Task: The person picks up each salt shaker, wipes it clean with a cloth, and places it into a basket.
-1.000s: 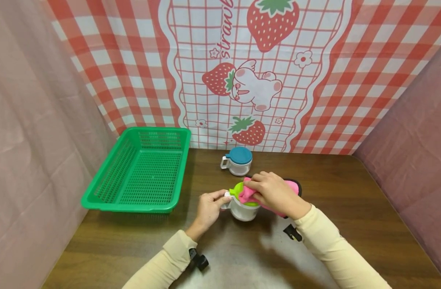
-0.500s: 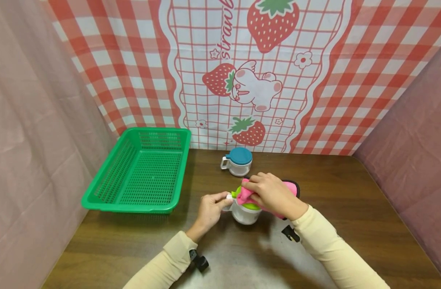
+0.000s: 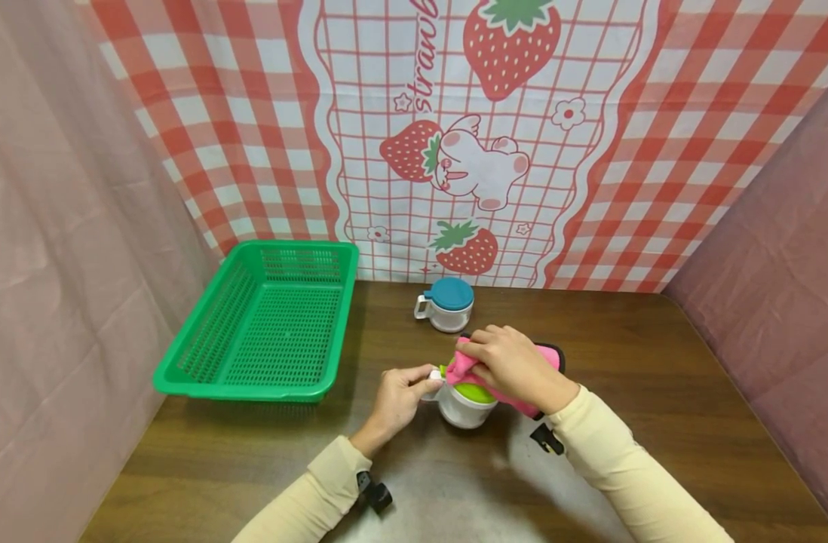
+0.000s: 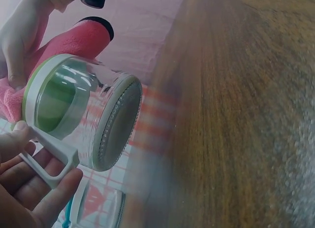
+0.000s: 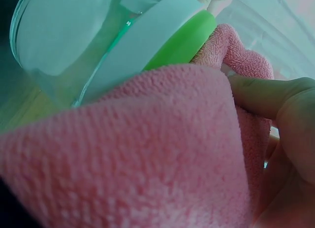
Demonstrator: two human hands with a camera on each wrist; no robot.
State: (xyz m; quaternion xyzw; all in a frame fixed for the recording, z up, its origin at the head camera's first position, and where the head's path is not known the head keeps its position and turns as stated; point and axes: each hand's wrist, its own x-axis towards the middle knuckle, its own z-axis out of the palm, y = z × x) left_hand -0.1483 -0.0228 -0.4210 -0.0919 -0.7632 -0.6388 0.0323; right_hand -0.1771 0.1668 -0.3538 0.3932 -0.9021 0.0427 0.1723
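My left hand pinches the white handle of a clear glass jar with a white collar and a lime-green lid. The jar is held off the table, its ribbed base showing in the left wrist view. My right hand grips a bunched pink cloth with black edging and presses it on the lid, hiding much of the green. The loose part of the cloth hangs beyond the jar's right side.
A second jar, with a blue lid and white handle, stands behind the hands. On the left is a green perforated basket. A strawberry-print checked curtain closes off the back of the wooden table.
The jar has shifted slightly toward me and to the right, its handle in my left hand. My right hand and the cloth have moved a little over the lid.
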